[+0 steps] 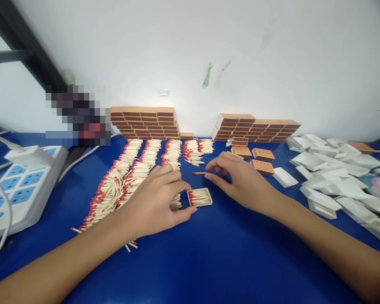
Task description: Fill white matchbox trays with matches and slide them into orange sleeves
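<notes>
A small white matchbox tray (pixel 200 202) lies on the blue table, filled with red-headed matches pointing left. My left hand (pixel 160 198) has its index finger and thumb at opposite long sides of this tray, near its left end, gripping it lightly. Just above and right of the tray, my right hand (pixel 231 179) pinches a match (pixel 199 173) between thumb and index finger, its red head to the left; whether there is more than one is hard to make out. Long rows of loose matches (pixel 114 185) stretch out beyond and beneath my left hand.
Stacked matchboxes (pixel 142 122) stand against the wall, with another stack (pixel 259 128) to the right. Several loose orange boxes (pixel 262 166) lie beyond my right hand. White empty trays (pixel 332 169) are heaped at right. A power strip (pixel 25 185) with cables occupies the left.
</notes>
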### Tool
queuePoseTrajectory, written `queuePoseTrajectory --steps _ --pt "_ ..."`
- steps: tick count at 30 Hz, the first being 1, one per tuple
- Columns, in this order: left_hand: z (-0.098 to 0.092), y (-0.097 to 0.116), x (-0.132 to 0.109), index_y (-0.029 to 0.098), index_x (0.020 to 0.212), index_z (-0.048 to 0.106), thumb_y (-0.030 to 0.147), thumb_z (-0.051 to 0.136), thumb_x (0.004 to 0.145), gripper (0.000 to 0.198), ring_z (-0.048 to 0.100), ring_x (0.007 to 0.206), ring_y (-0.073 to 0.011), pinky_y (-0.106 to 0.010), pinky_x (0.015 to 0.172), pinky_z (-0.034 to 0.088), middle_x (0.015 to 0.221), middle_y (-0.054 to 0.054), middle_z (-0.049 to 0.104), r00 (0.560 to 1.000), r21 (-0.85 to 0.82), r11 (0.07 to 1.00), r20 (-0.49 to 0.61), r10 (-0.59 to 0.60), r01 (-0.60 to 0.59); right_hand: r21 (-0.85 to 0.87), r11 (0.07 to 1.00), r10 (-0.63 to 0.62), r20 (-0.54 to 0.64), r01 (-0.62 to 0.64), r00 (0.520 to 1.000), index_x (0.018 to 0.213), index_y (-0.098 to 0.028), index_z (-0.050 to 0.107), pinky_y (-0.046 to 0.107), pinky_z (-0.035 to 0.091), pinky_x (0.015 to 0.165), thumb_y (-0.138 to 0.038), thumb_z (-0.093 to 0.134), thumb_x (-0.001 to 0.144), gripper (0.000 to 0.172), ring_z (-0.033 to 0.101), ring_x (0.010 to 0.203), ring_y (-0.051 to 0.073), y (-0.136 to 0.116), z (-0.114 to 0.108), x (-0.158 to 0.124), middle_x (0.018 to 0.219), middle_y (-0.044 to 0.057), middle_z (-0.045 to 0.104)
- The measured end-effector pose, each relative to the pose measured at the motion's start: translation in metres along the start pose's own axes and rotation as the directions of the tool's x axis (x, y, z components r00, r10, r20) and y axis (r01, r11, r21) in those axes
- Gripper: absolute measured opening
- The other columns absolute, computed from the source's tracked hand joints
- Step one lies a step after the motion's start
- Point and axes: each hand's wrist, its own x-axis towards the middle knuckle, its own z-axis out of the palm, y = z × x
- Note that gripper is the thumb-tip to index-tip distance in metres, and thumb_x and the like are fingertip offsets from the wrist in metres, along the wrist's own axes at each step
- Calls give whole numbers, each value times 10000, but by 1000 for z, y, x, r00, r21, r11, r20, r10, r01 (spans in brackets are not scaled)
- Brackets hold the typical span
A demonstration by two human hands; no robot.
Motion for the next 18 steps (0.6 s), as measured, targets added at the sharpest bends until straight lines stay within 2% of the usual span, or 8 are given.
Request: queuePoseTrajectory --steps 5,9,13,16,18 --pt "2 0 0 193 1050 778 428 774 906 276 602 990 -272 -441 908 487 889 -48 678 1000 12 1000 8 4 -4 -18 1000 7 82 -6 997 906 -216 649 341 441 716 -257 609 1032 138 573 812 213 13 6 8 870 46 625" --pt "0 0 0 203 1048 779 425 775 903 265 611 1003 -280 -449 905 492 890 -48 688 1000 27 999 5 -16 16 -18 1000 -17 74 18 997 924 -223 628 343 450 710 -258 588 1041 128 586 823 219 0 -4 2 903 59 645" --pt "-1 1 0 206 1000 777 409 772 907 223 619 995 -269 -448 902 498 905 -46 693 1000 23 999 -15 -23 23 33 998 -54 165 49 985 964 -232 640 324 468 704 -264 583 1048 106 610 813 194 -22 -14 -10 949 55 663" --pt "0 1 0 197 984 774 407 780 898 227 619 1005 -274 -460 913 500 922 -53 696 1000 20 1000 -16 -21 22 76 996 -56 220 41 974 948 -230 660 305 453 671 -262 610 1033 103 600 771 173 -29 -12 -12 924 38 658" --pt "0 1 0 193 1004 774 410 780 899 241 617 1012 -276 -460 919 500 919 -54 692 1000 15 1000 -11 -19 19 116 993 -39 181 19 983 923 -229 674 301 440 653 -306 632 1030 138 578 733 165 -25 -6 -5 869 25 647"
